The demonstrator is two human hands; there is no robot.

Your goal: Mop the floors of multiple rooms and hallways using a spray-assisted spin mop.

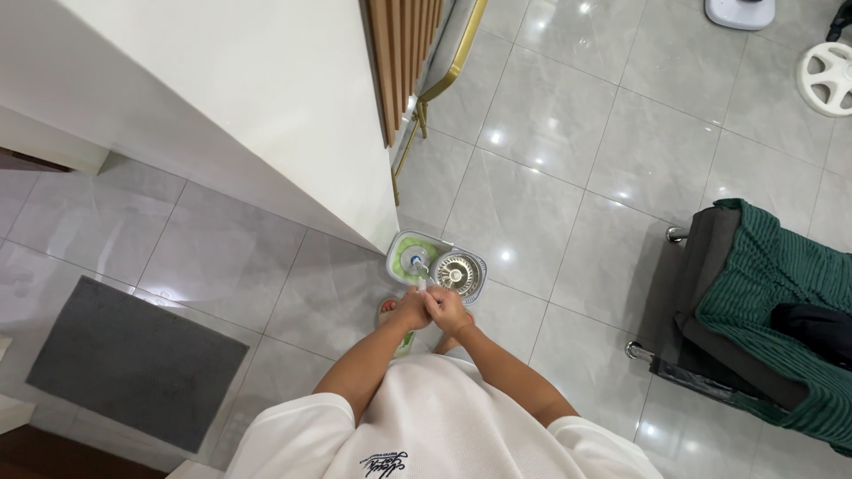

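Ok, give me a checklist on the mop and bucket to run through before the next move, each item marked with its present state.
1. Both hands on the mop handle: left hand and right hand wrap it together. Ok.
2. Mop head seated in the green wash side of the spin mop bucket: ok.
3. Metal spinner basket holds nothing: ok.
4. Bucket upright on the tiled floor: ok.
5. Water level in bucket: cannot tell.
6. Grey mat apart from bucket: ok.

Glossy grey floor tiles [550,115]; plastic mop bucket [404,244] with shiny metal spinner basket [458,272].
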